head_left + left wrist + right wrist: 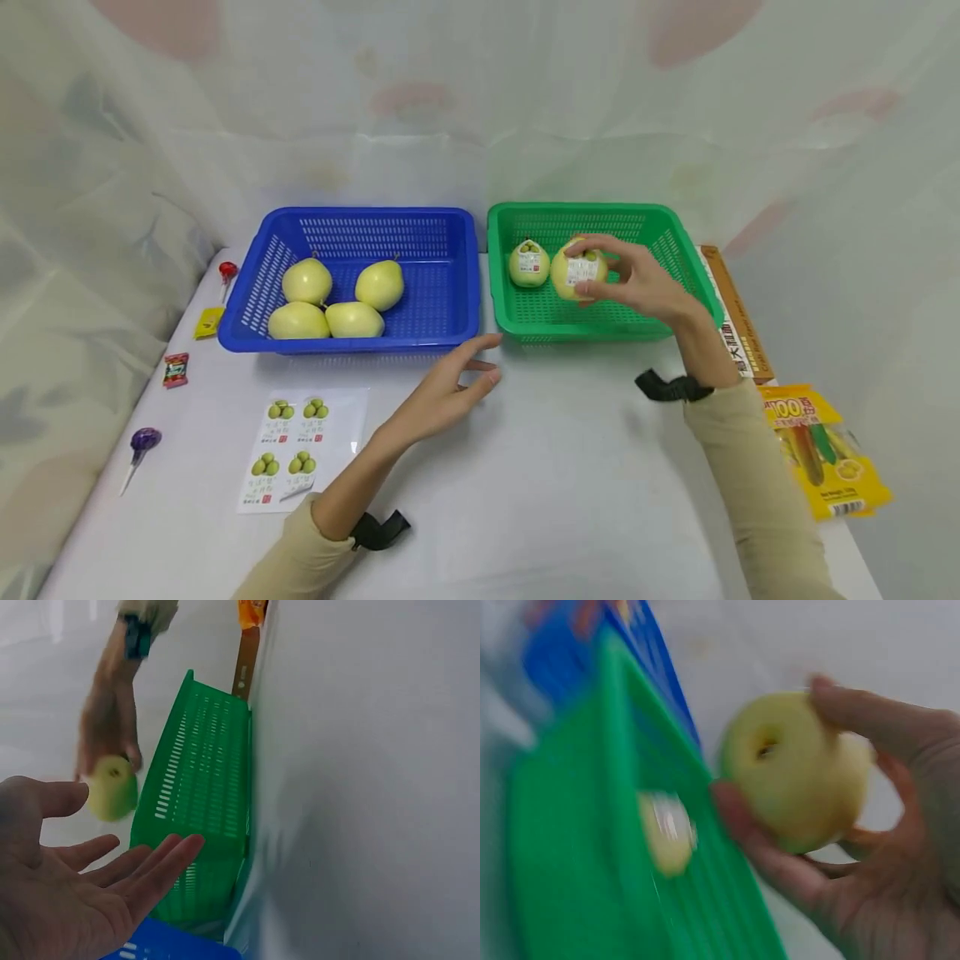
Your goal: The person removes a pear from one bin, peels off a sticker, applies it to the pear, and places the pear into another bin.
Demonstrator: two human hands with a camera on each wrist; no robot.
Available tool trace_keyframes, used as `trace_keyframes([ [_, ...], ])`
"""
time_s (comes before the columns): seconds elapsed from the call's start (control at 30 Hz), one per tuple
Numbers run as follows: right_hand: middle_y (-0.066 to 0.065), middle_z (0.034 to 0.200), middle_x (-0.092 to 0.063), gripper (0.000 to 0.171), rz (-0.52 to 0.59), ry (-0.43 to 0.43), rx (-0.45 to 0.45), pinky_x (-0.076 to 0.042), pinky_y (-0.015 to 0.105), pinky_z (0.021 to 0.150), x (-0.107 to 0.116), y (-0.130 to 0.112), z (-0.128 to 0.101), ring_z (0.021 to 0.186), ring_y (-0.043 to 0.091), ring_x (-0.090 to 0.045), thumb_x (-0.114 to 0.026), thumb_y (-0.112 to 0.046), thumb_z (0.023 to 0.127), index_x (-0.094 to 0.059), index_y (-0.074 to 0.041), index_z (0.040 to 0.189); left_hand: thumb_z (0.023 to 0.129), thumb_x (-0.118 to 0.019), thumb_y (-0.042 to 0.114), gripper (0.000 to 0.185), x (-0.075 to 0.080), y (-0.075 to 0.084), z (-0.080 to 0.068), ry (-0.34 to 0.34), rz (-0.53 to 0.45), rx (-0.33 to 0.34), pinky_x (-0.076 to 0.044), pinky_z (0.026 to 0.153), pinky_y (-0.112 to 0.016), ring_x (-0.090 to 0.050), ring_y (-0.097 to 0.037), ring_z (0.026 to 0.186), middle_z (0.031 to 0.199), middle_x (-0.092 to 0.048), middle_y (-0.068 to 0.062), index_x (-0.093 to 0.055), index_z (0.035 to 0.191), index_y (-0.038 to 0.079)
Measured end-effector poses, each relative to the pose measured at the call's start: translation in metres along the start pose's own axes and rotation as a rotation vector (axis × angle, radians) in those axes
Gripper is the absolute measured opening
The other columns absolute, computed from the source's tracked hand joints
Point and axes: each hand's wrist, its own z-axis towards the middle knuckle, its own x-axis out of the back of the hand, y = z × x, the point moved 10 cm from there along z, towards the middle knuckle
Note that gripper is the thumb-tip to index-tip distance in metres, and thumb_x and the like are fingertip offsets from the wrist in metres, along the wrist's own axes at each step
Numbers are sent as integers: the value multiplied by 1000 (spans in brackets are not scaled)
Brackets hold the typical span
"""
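Your right hand grips a round, yellow-green labelled pear over the green perforated plastic basket; your left hand, fingers relaxed, hovers near the blue perforated plastic basket.

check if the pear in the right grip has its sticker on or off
On: the head view shows a white printed sticker on the side of the pear in the right grip.

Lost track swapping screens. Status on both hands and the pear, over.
Right hand grips labelled pear, held up at green basket. Left hand empty, near front rim of blue basket. Second labelled pear inside green basket; no obstruction seen.
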Motion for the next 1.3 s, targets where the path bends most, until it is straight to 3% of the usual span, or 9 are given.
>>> trace_keyframes([
  [0.07, 14, 160, -45, 47, -37, -30, -115, -71, 46, 80, 18, 23, 22, 96, 31, -76, -74, 0, 101, -61, -2, 145, 112, -60, 36, 64, -5, -1, 4, -23, -5, 22, -63, 106, -54, -61, -28, 146, 176, -38, -3, -35, 170, 27],
  [0.23, 13, 171, -35, 52, -94, -104, -362, -66, 61, 98, 34, 80, 57, 117, 34, -68, -71, -8, 105, -54, -5, 154, 111, -62, 39, 74, -14, -7, 10, -62, -21, 58, -60, 111, -59, -57, -30, 151, 181, -24, 3, -21, 173, 38],
  [0.37, 15, 177, -26, 55, -126, -107, -479, -61, 66, 106, 35, 109, 67, 136, 42, -55, -68, -10, 107, -49, -7, 159, 111, -62, 39, 75, -19, -8, 12, -77, -34, 47, -59, 112, -60, -56, -32, 152, 183, -21, 2, -18, 173, 41],
  [0.47, 15, 179, -23, 57, -142, -97, -517, -58, 66, 110, 33, 119, 70, 145, 45, -49, -68, -10, 108, -49, -11, 161, 112, -62, 39, 76, -21, -7, 13, -84, -42, 37, -59, 112, -60, -56, -33, 152, 183, -21, 1, -18, 173, 41],
  [0.8, 16, 182, -15, 73, -185, -142, -492, -50, 68, 119, 23, 115, 71, 155, 45, -42, -71, -14, 106, -36, -21, 170, 112, -62, 36, 75, -19, -5, 13, -70, -48, 17, -60, 111, -58, -54, -36, 153, 183, -21, -1, -19, 174, 37],
  [1.03, 17, 184, 1, 81, -85, -176, -520, -45, 68, 124, 32, 104, 66, 169, 44, -17, -69, -14, 108, -24, -22, 174, 112, -62, 33, 71, -5, -13, -2, -35, -32, 34, -62, 108, -54, -55, -32, 152, 181, -26, 3, -26, 173, 34],
  [1.17, 23, 183, -2, 80, -36, -140, -520, -42, 71, 125, 42, 80, 63, 167, 46, -21, -66, -15, 109, -21, -19, 175, 112, -63, 29, 69, 7, -17, -19, -4, -40, 30, -65, 105, -49, -56, -36, 151, 180, -31, 1, -30, 172, 30],
  [1.3, 21, 183, -9, 79, -40, -104, -489, -44, 67, 126, 45, 59, 64, 162, 45, -35, -67, -19, 109, -24, -20, 174, 111, -64, 24, 67, 21, -19, -40, 48, -74, -3, -68, 98, -38, -57, -44, 148, 178, -35, -6, -34, 171, 24],
])
